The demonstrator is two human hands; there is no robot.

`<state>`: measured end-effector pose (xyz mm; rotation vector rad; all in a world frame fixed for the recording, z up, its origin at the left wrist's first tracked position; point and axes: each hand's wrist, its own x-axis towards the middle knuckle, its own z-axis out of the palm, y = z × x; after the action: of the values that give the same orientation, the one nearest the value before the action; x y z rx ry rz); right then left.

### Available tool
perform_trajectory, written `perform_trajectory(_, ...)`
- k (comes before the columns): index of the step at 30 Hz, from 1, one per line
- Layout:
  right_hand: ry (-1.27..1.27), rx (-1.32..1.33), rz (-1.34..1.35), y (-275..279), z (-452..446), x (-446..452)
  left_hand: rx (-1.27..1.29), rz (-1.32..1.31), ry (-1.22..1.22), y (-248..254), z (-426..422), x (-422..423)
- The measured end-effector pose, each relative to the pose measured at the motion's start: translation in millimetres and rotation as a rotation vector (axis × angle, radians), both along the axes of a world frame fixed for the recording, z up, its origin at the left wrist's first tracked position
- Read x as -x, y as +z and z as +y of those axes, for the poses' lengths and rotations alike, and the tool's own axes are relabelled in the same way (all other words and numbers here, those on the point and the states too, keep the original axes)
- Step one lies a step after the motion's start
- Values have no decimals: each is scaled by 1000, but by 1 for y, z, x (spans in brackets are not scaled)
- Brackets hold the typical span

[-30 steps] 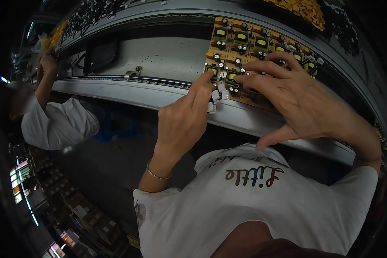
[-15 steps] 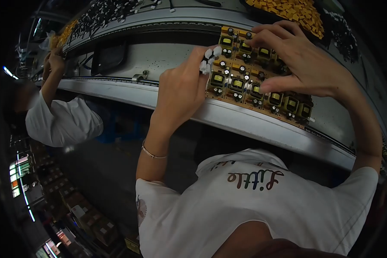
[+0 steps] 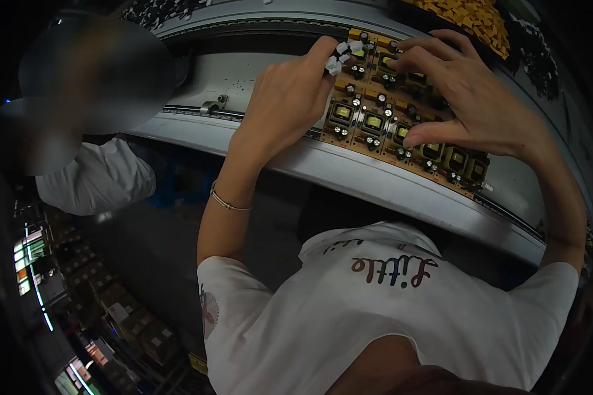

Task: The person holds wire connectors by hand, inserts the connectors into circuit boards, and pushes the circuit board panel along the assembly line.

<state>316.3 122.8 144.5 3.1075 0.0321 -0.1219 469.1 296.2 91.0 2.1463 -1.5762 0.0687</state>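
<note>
A brown circuit board panel (image 3: 382,99), set with rows of yellow-and-black transformers and small capacitors, lies on the metal rail line. My left hand (image 3: 286,99) is closed around a bunch of small white plug connectors (image 3: 339,59) with dark parts, held above the panel's upper left corner. Over the panel's right half my right hand (image 3: 474,99) spreads its fingers. Its thumb rests by a transformer in the lower row, and its index finger reaches the upper row. The palm hides part of the panel, and no held piece shows between these fingers.
Yellow parts (image 3: 468,23) fill a dark tray at the back right, beside black-and-white pieces (image 3: 537,59). More such pieces (image 3: 161,12) lie at the back left. A metal rail (image 3: 197,135) runs along the front. A person in a white sleeve (image 3: 99,178) is at the left.
Both hands and the panel appear slightly farther right as the view shifts. My left hand, with the connectors, has gone up the panel a little. A blurred grey shape now covers the neighbouring person's hands.
</note>
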Motion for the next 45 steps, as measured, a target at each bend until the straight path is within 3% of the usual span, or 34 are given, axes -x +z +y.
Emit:
perform_trajectory(2, 19, 31, 1, 3, -2, 2, 179, 32, -57, -3, -3, -2)
perform_trajectory(5, 35, 53, 85, 7, -5, 0, 120, 20, -38, 1, -6, -6)
perform_trajectory(7, 99, -55, -92, 1, -8, 3, 179, 27, 27, -1, -7, -3)
perform_trajectory(10, 101, 27, -97, -3, -11, 4, 186, -35, -11, 0, -6, -4)
perform_trajectory(17, 60, 8, 17, 1, -12, 3, 168, -122, -56, -1, -6, -4)
perform_trajectory(23, 163, 58, -62, 11, 1, -1, 215, 21, -73, 3, -4, -5)
perform_trajectory(26, 232, -9, -65, 15, 20, -8, 379, 63, -37, -11, 3, -11)
perform_trajectory(29, 317, -98, 10, 3, 26, -18, 224, 456, -27, -10, 24, -15)
perform_trajectory(31, 402, -89, -81, -8, 29, -28, 18, 816, -140, -17, 29, -18)
perform_trajectory(34, 458, -52, -59, -9, 32, -43, -127, 872, -87, -4, 31, -18)
perform_trajectory(45, 596, -53, 29, -9, 34, -67, -93, 909, -65, -8, 30, -21)
